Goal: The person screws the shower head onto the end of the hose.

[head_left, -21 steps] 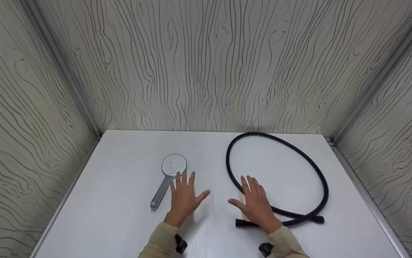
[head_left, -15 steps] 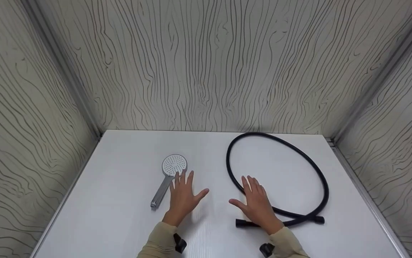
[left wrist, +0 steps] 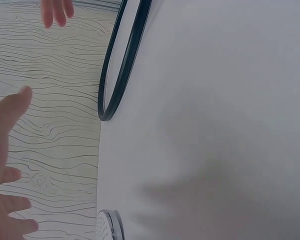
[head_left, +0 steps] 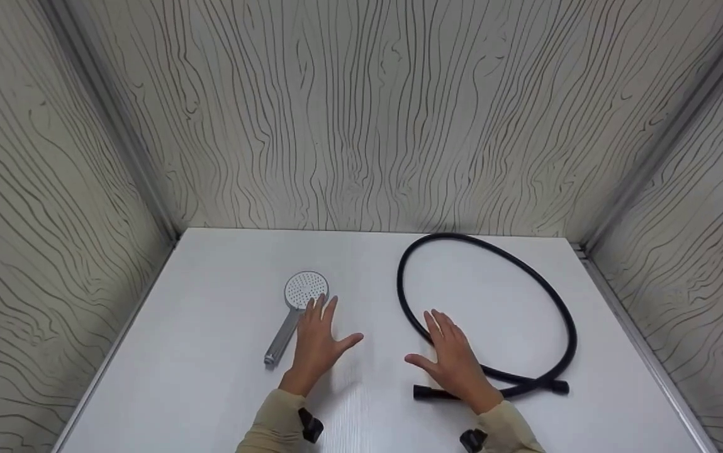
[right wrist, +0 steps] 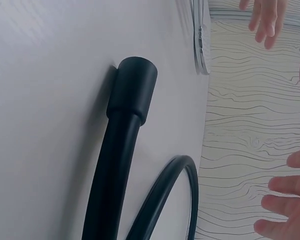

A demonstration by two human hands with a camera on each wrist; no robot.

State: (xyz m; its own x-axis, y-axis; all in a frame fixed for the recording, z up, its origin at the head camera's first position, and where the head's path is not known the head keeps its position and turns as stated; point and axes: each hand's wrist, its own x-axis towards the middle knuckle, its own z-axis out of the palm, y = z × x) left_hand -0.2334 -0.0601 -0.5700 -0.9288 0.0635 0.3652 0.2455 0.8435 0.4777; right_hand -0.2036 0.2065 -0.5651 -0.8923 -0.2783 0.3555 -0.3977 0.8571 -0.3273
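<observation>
A hand shower with a white perforated face (head_left: 306, 289) and a grey handle lies on the white table (head_left: 223, 302). My left hand (head_left: 317, 343), fingers spread, hovers over the table just right of that handle, its fingertips overlapping the shower's face in the head view. To the right lies a black shower hose (head_left: 562, 308) in one big loop, its two end fittings near the front. Above the loop's near left part hangs my right hand (head_left: 455, 362), fingers extended and holding nothing. In the right wrist view one hose end fitting (right wrist: 134, 85) shows close up, apart from the fingers.
Wood-grain panels (head_left: 361, 126) stand at the back and on both sides of the table, with grey metal strips at the corners. Each sleeve carries a small black wrist camera, such as the left one (head_left: 311, 426).
My left hand has shifted slightly to the left and my right hand slightly to the right and down. The hand shower and hose have stayed put.
</observation>
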